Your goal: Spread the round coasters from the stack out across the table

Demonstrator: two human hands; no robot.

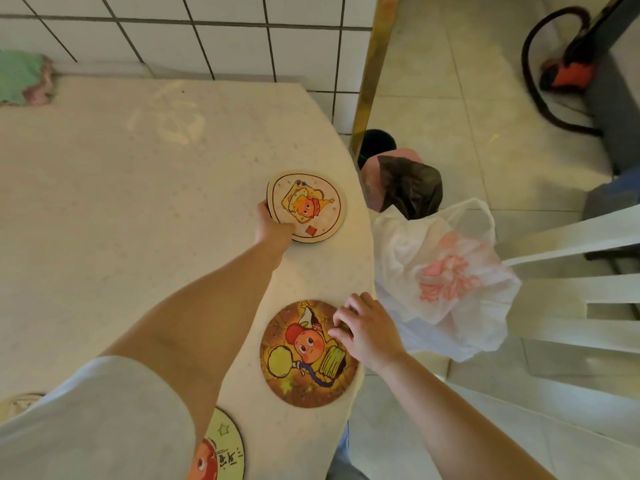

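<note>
My left hand (273, 227) reaches far across the pale table (121, 202) and grips the near-left edge of a cream round coaster (308, 206) with a cartoon print, lying close to the table's right edge. My right hand (363, 329) rests with curled fingers on the right rim of an orange cartoon coaster (301, 355) near the front right edge; whether more coasters lie under it I cannot tell. A yellow-green coaster (221, 448) shows partly below my left sleeve. Another pale coaster (19, 405) peeks out at the lower left.
A white plastic bag (443, 282) hangs off a white chair (571, 289) right of the table. A dark bag (408, 188) sits on the floor beyond. A green cloth (20, 77) lies at the far left against the tiled wall.
</note>
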